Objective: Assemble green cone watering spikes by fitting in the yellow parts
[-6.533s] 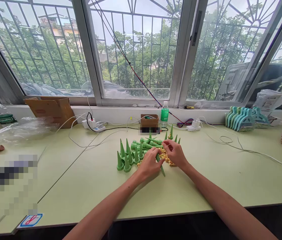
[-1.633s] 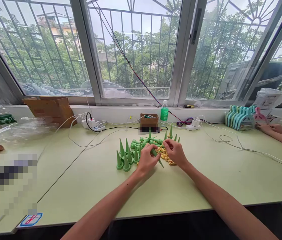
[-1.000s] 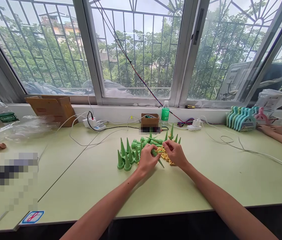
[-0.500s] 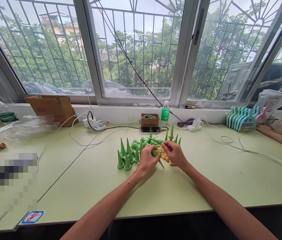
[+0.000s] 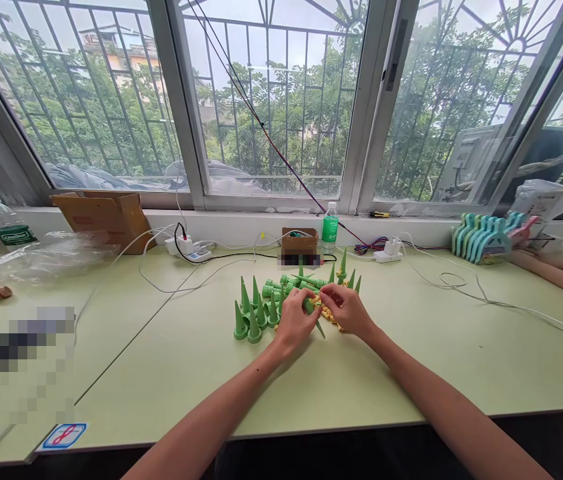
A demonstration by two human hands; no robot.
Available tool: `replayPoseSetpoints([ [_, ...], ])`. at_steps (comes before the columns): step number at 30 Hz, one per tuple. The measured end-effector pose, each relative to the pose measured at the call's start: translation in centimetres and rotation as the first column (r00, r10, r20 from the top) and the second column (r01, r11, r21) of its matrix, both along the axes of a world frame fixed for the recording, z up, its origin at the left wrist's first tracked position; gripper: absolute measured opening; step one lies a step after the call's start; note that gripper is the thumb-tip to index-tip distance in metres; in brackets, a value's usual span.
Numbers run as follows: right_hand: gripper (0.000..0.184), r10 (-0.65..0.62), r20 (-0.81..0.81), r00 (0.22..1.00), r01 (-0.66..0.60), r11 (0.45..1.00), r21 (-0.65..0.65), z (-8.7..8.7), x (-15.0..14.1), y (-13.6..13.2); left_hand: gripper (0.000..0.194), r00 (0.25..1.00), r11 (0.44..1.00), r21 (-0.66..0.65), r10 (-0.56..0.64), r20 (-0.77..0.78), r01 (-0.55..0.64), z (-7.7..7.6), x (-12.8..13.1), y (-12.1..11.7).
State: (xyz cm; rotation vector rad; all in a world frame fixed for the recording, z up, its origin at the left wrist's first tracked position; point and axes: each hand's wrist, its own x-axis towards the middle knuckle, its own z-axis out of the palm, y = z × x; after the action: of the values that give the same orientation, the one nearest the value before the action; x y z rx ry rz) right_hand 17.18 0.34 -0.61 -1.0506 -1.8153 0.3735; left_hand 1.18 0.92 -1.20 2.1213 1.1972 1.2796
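Observation:
My left hand [image 5: 297, 317] is closed round a green plastic spike [image 5: 320, 329], whose pointed end slants down toward the table. Thumb and fingers of my right hand [image 5: 348, 308] are pinched together at the wide end of that spike, with a small yellow plastic part [image 5: 316, 299] at the fingertips, partly hidden. Several green spikes [image 5: 254, 328] stand upright on their caps to the left of my hands. More green spikes [image 5: 272, 288] lie on their sides behind. A pile of small yellow parts [image 5: 330, 316] is under and beside my right hand.
Behind the spikes stand a small cardboard box [image 5: 300, 239] and a green-labelled bottle [image 5: 330, 223]. White cables [image 5: 461, 283] and a power strip [image 5: 195, 252] run along the back of the table [image 5: 171, 373]. At the right, another person's arms [image 5: 556, 273] reach toward blue-green plastic pieces [image 5: 486, 240].
My right fingertips have moved slightly left, closer to the spike in my left hand. That spike's tip has shifted slightly left. The other person's hands at the right moved a little.

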Motion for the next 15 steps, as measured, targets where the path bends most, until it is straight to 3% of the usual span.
replayPoseSetpoints([
  [15, 0.022, 0.059, 0.035, 0.998, -0.058, 0.998, -0.019, -0.35, 0.12, 0.42, 0.023, 1.000, 0.999, 0.035, 0.011, 0.019, -0.011, 0.27, 0.14, -0.19],
])
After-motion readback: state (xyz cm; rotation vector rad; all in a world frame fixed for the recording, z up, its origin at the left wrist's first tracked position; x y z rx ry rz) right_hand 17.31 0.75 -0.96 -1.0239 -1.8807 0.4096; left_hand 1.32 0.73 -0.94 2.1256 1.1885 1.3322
